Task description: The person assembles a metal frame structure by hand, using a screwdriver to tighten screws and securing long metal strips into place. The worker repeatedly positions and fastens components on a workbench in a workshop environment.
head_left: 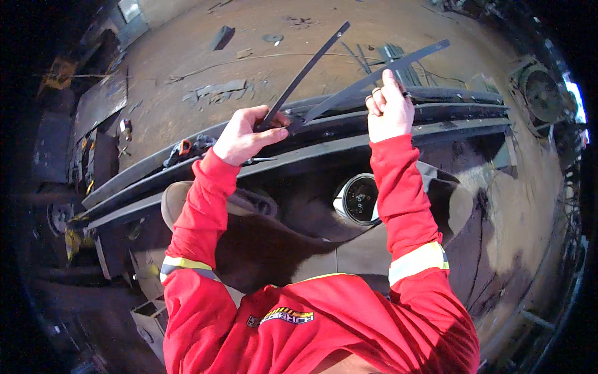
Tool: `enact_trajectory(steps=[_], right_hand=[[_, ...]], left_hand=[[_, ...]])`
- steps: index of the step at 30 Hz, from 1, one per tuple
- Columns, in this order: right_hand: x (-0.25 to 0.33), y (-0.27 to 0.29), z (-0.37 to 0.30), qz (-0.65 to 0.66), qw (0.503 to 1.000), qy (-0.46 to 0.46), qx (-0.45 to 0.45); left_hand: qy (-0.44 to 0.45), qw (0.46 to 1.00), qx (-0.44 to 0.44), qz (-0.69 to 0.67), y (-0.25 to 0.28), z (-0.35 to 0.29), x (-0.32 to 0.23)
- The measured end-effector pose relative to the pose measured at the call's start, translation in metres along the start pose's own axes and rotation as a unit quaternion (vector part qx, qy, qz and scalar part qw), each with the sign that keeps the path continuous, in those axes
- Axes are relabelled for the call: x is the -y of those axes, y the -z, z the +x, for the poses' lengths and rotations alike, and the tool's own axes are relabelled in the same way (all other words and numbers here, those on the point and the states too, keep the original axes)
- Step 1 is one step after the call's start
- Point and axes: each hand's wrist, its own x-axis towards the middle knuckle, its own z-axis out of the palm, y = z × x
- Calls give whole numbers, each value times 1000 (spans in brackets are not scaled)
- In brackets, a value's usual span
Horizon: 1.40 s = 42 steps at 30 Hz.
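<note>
My left hand (243, 134) is closed, thumb and fingers pinching the lower end of a narrow dark metal strip (309, 71) that slants up and away to the right. My right hand (391, 107) is closed on a second, wider flat metal strip (355, 91), held partway along with its far end rising past the fingers. The lower ends of both strips come close together beside my left thumb, near a small dark piece; whether they are joined I cannot tell. Both strips are above long dark metal beams (336, 138) lying crosswise in front of me.
A white bucket (339, 204) with small parts in it stands below the beams, between my forearms. An orange-and-black tool (185, 147) lies on the beams at left. Flat metal scraps (221, 90) and a round disc (272, 38) lie on the brown floor beyond.
</note>
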Motion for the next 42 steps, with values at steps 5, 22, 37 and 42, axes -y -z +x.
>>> enact_trajectory(steps=[5,22,37,42], right_hand=[[7,20,2,5,999,21,-29],[-90,118,-8,-235,945,-129,-190],[-57,165,6,-751,657,-3,-66],[-56,169,6,-813,579,28,-50]], left_hand=[[17,999,15,-32,-18,14,1],[-135,915,-98,367,-61,8,91],[-134,876,-64,459,-90,11,130],[-152,884,-24,441,-90,19,133]])
